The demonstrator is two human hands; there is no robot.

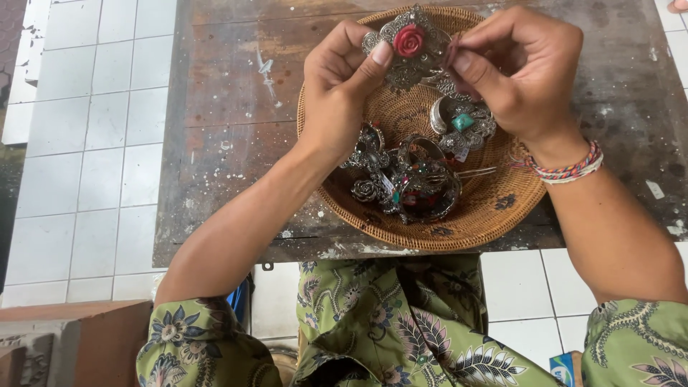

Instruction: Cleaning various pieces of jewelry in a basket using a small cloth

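Note:
My left hand (342, 84) holds up an ornate silver bracelet with a red carved rose (408, 43) above a round woven basket (494, 208). My right hand (517, 68) pinches the same piece at its right edge with thumb and fingers. In the basket beneath lie several silver cuff bracelets (408, 179), one of them with a turquoise stone (462, 122). A braided multicolour band circles my right wrist.
The basket rests on a worn, paint-flecked wooden table (222, 143) over a white tiled floor (93, 143). My lap in green floral cloth (387, 322) is at the table's near edge. A brick-coloured block (79, 337) sits at lower left.

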